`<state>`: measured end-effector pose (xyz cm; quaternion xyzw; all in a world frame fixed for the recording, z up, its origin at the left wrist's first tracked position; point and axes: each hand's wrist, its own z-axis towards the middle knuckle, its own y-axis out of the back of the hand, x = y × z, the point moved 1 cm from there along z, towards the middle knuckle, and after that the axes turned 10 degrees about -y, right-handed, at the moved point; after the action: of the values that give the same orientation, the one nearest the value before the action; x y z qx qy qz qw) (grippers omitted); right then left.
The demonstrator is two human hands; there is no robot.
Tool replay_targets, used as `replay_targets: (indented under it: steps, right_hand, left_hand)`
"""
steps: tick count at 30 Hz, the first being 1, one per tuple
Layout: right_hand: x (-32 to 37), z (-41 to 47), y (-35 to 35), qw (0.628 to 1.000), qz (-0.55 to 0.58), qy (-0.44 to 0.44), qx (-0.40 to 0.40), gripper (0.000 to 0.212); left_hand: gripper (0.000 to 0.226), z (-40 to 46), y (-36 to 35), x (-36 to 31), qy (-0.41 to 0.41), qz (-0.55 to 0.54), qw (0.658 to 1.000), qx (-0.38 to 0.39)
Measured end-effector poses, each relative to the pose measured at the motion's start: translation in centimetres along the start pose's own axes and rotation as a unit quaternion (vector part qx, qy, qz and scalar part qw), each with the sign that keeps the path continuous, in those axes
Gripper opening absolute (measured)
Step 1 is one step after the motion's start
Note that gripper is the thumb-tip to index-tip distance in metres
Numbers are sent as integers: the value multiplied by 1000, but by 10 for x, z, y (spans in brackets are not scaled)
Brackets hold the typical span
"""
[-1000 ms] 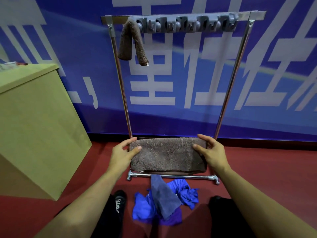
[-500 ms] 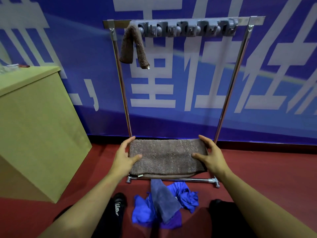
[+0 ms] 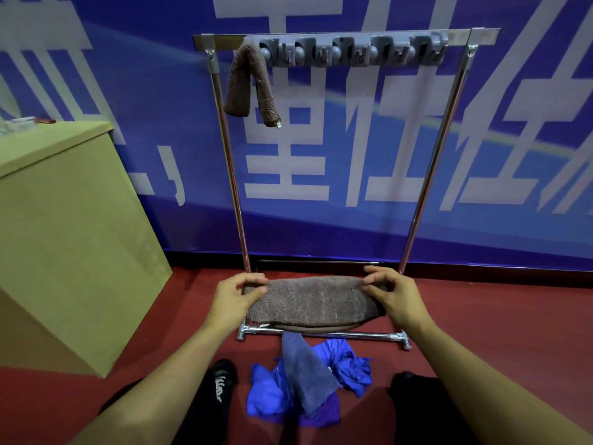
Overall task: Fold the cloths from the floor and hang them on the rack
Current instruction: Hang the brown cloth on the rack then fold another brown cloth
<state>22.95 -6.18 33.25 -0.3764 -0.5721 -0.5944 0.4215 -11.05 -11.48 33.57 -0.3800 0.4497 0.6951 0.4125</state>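
Head view looks down on a brown cloth [image 3: 309, 301] held between both hands just in front of the rack [image 3: 324, 40], low between its two uprights. Left hand [image 3: 236, 298] pinches the cloth's 9 o'clock end, thumb on the near face and fingers [image 3: 253, 279] curled over the top edge. Right hand [image 3: 396, 297] pinches the 3 o'clock end the same way, its fingers bent over the far edge. How many layers the cloth has is hard to tell; a second edge shows along its bottom, which hides part of the rack's base bar [image 3: 322, 333].

At 12 o'clock, a second brown cloth [image 3: 248, 81] hangs folded over the left end of the top bar, beside a grey clip strip [image 3: 353, 53]. At 6 o'clock, a heap of blue cloths [image 3: 272, 393] lies on the red floor [image 3: 497, 316], with a grey-blue cloth [image 3: 306, 377] draped over it; their shapes are too crumpled to count. Dark shoes [image 3: 221, 383] sit either side, the right one mostly lost in shadow. A pale cabinet [image 3: 64, 236] at 9 o'clock is cut off by the frame, and small items on its top are blurred.
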Motion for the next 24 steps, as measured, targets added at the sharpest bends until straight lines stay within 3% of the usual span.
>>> replay_targets:
  steps: [7, 13, 19, 24]
  right_hand:
    - [-5, 1, 0, 996, -42, -44, 68, 21]
    - [-2, 1, 1, 991, -78, -46, 95, 34]
    - [-1, 1, 1, 980, -124, -70, 136, 28]
    - [-5, -3, -3, 969, -199, -74, 131, 31]
  left_hand:
    - [29, 0, 6, 5, -27, 86, 995, 43]
    - [53, 3, 8, 11, -53, 187, 972, 129]
    - [36, 2, 9, 4, -39, 208, 959, 186]
    - [37, -2, 5, 4, -2, 207, 962, 180]
